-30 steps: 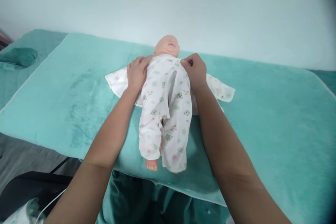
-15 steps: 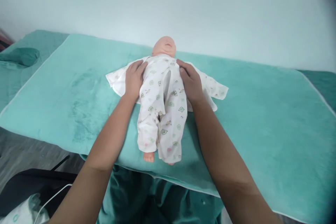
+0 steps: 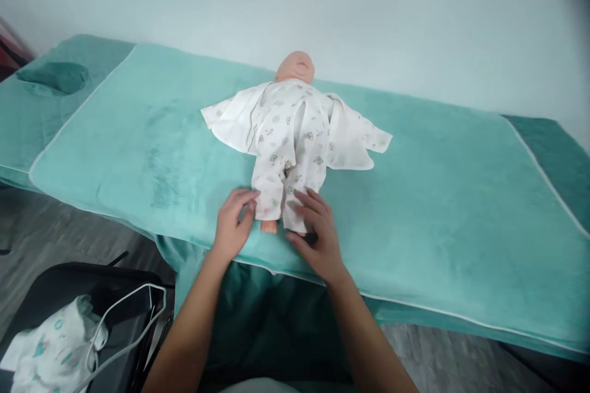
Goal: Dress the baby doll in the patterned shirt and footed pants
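Observation:
A baby doll (image 3: 295,66) lies on its back on a teal towel (image 3: 437,196), head toward the wall. It wears a white printed romper (image 3: 290,147) whose empty sleeves spread flat to both sides. One bare foot (image 3: 268,226) sticks out at the near end. My left hand (image 3: 234,226) rests by the left leg cuff, fingers spread and touching the cloth. My right hand (image 3: 317,234) lies at the right leg cuff, fingers apart, thumb under the hem. Neither hand grips anything that I can see.
The towel covers a teal-sheeted table against a pale wall. A dark teal cushion (image 3: 53,77) lies at the far left. At the lower left a black bin (image 3: 74,295) holds a white patterned garment (image 3: 55,344) and a white cable.
Both hands have slid from the doll's shoulders down to the leg cuffs near the table's front edge. The romper sleeves now lie spread out uncovered. The view has shifted back.

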A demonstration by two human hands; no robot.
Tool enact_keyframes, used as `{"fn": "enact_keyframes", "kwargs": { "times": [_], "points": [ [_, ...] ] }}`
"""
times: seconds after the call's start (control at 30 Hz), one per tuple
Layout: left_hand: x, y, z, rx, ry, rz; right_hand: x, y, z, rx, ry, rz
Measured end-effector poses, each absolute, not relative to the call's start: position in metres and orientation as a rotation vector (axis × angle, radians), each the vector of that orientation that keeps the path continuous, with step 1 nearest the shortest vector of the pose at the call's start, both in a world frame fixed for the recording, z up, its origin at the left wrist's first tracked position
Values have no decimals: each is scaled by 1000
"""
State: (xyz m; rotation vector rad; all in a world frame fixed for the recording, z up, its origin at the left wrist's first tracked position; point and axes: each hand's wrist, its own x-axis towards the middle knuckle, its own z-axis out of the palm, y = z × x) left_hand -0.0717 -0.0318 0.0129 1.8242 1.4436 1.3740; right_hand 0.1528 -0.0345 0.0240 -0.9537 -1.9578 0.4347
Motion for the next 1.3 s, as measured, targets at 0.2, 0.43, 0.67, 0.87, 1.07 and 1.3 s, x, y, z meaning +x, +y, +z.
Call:
{"fn": "enact_keyframes", "kwargs": {
  "times": [0.2, 0.43, 0.67, 0.87, 1.07, 1.3],
  "points": [
    [-58, -62, -1, 2191, 1592, 1127, 134, -37, 12, -1043, -2029, 180],
    [-58, -59, -2, 2201, 1596, 1165, 119, -36, 9, -1115, -1967, 52],
    [-51, -60, -10, 2255, 1701, 1239, 113, -35, 12, -1082, -1892, 106],
    [-46, -61, -11, 2183, 1691, 1460, 126, -38, 22, -994, -1927, 305],
    [-46, -65, -14, 2050, 1645, 1587, 132, -40, 25, -936, -1964, 384],
    [-46, -68, -19, 1966, 1638, 1632, 133, -40, 23, -901, -1987, 386]
  ]
}}
